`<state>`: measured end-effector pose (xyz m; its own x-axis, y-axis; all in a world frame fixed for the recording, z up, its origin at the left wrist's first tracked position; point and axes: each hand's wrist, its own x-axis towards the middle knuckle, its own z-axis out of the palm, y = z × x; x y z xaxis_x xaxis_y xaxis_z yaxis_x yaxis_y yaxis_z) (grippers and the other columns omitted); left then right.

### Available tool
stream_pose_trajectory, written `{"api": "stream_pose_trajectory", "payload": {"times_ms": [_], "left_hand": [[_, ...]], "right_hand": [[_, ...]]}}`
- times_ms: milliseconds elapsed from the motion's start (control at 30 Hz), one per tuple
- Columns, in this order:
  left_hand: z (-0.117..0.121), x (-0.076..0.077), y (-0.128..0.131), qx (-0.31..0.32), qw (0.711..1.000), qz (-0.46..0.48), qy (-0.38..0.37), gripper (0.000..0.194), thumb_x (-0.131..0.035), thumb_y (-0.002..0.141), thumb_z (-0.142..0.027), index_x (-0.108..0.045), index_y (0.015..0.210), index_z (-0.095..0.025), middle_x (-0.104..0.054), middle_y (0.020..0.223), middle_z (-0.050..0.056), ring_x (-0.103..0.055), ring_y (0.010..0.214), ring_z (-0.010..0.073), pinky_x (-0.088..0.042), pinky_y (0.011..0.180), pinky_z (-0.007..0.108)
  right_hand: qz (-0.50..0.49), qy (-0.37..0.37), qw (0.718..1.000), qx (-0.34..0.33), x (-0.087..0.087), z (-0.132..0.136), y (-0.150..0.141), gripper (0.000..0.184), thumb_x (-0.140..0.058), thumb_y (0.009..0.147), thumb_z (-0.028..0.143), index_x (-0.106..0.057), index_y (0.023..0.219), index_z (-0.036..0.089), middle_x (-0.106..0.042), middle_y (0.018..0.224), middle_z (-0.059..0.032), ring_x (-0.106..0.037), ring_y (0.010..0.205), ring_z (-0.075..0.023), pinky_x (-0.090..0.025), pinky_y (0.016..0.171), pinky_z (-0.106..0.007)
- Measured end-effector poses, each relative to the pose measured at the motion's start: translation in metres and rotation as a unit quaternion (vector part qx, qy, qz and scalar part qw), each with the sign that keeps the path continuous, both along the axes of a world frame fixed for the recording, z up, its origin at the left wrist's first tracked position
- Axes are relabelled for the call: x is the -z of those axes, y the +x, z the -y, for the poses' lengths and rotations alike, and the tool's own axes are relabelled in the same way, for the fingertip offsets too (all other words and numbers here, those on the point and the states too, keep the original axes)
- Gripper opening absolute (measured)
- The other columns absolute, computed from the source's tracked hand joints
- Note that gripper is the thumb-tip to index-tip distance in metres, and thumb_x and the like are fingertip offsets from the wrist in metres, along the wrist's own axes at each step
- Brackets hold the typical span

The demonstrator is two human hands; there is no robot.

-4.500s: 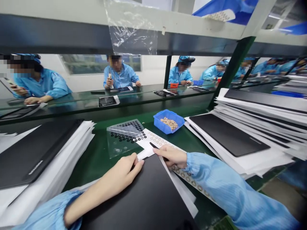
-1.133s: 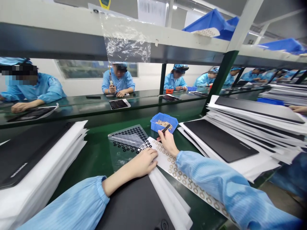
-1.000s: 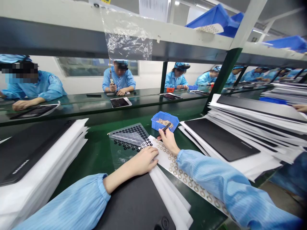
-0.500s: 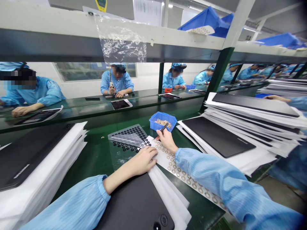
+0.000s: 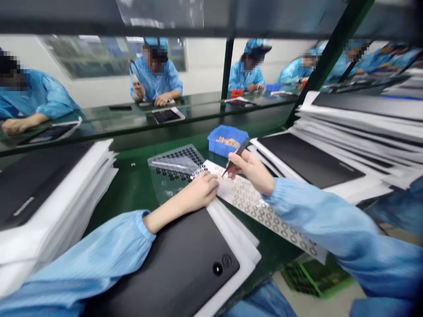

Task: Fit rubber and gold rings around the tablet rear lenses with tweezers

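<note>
My right hand (image 5: 253, 169) grips dark tweezers (image 5: 235, 155), their tips pointing down at a white sheet of ring-shaped stickers (image 5: 264, 210). My left hand (image 5: 200, 191) lies at that sheet's left edge with curled fingers closed on it; the fingertips are partly hidden. Beneath my left forearm is a black tablet-like panel (image 5: 175, 259) with two round camera spots near its right corner, resting on white foam sheets (image 5: 239, 233). A clear film with black rings (image 5: 178, 165) lies just beyond my left hand. Behind the tweezers stands a blue bin (image 5: 220, 147) of small tan pieces.
Stacked black panels in white sheets rise at the left (image 5: 66, 207) and right (image 5: 350, 132). A green post (image 5: 333, 57) and an overhead shelf (image 5: 185, 20) frame the bench. Co-workers in blue sit opposite. A green crate (image 5: 317, 277) is below the bench edge.
My right hand has moved back from beside the blue bin, and the tweezers now point down at the sticker sheet. My left hand stays at the sheet's edge. The view has tilted downward.
</note>
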<state>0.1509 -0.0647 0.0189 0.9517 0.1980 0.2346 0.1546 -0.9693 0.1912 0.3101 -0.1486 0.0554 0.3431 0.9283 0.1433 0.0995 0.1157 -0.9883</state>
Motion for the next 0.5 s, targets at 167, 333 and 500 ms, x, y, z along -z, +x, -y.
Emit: {"api": "stream_pose_trajectory", "payload": {"times_ms": [167, 333, 500], "left_hand": [[0.026, -0.008, -0.028, 0.001, 0.999, 0.049, -0.017, 0.023, -0.040, 0.093, -0.016, -0.060, 0.101, -0.011, -0.056, 0.117, 0.014, -0.040, 0.111, 0.0275, -0.036, 0.100, 0.046], [0.073, -0.011, -0.092, 0.067, 0.994, 0.018, -0.079, 0.022, -0.042, 0.093, -0.014, -0.055, 0.111, -0.018, -0.057, 0.116, 0.009, -0.044, 0.114, 0.0227, -0.044, 0.095, 0.035], [0.089, -0.011, -0.110, 0.143, 0.988, -0.025, -0.057, 0.031, -0.046, 0.090, -0.016, -0.053, 0.120, -0.020, -0.057, 0.122, 0.010, -0.039, 0.126, 0.0257, -0.038, 0.104, 0.041]], "right_hand": [[-0.062, -0.099, 0.990, -0.074, 0.012, 0.094, -0.042, 0.031, -0.064, 0.078, 0.048, -0.051, 0.071, 0.021, -0.060, 0.049, 0.0027, -0.055, 0.036, -0.0124, -0.046, 0.036, -0.022], [-0.172, -0.056, 0.983, 0.042, 0.061, 0.131, -0.078, 0.026, -0.052, 0.089, 0.046, -0.048, 0.078, 0.022, -0.058, 0.048, 0.0042, -0.054, 0.037, -0.0115, -0.045, 0.037, -0.021], [-0.173, -0.027, 0.981, 0.079, 0.074, 0.133, -0.084, 0.021, -0.051, 0.092, 0.041, -0.048, 0.082, 0.023, -0.057, 0.050, 0.0045, -0.053, 0.038, -0.0115, -0.043, 0.036, -0.021]]}}
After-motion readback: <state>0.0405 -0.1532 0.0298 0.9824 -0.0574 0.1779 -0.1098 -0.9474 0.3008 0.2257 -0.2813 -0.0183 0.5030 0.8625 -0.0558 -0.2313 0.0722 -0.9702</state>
